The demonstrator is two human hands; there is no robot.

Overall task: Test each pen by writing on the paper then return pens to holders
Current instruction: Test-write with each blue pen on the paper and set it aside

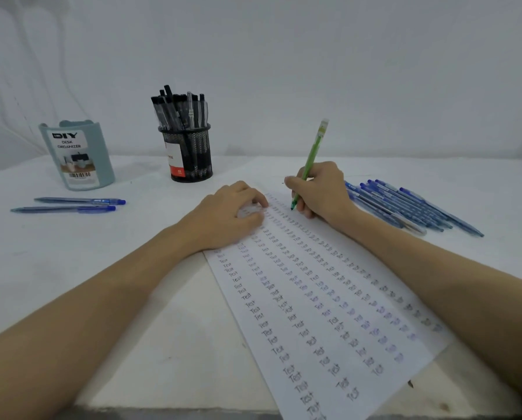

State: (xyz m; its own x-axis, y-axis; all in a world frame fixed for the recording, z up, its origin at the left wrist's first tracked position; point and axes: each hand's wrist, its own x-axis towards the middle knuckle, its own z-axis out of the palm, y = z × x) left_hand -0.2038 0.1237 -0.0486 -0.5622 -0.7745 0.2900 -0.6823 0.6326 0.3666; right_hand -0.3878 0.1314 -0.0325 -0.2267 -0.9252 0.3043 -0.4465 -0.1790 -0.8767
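The fingers point(296, 184) of the right hand point(320, 192) are clamped on a green pen point(312, 153), its tip down on the paper point(329, 298) and its pale cap end tilted up and away. The barrel is bright translucent green. Just beside them, the left hand point(223, 213) rests on the sheet with fingers loosely curled, holding nothing. From the fingers toward the viewer run columns of the handwritten word "Test", black on the left, blue toward the right. Right of the writing hand lies a row of blue pens point(411, 207) on the white worktop point(56, 253). Beyond the left hand stands a black mesh holder point(190, 156) packed with black pens; further left, a teal holder point(77, 156) labelled "DIY DESK ORGANIZER", with two blue pens point(71, 205) lying before it
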